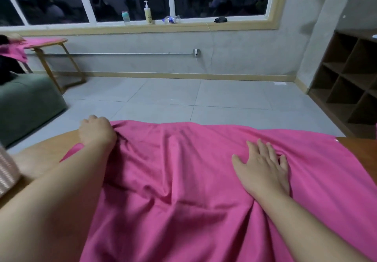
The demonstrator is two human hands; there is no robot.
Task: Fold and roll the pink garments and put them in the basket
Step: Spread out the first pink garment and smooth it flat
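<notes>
A pink garment (183, 180) lay spread across the wooden bench (47, 149), its far edge hanging just over the bench's far side, wrinkled through the middle. It seemed to be laid out flat so that it could be smoothed before the first fold; no fold or roll looked begun.

The left hand (97, 132) was curled at the garment's far left corner, fingers bunching the cloth in a grip, probably to pull that edge taut. The right hand (263, 165) lay palm down on the cloth toward the right, fingers straight and slightly spread, pressing rather than holding, likely to pin the fabric while the other side was tugged.

At the left edge of the view stood a pale ribbed thing (8, 172), perhaps the basket, though too little showed to be sure.
</notes>
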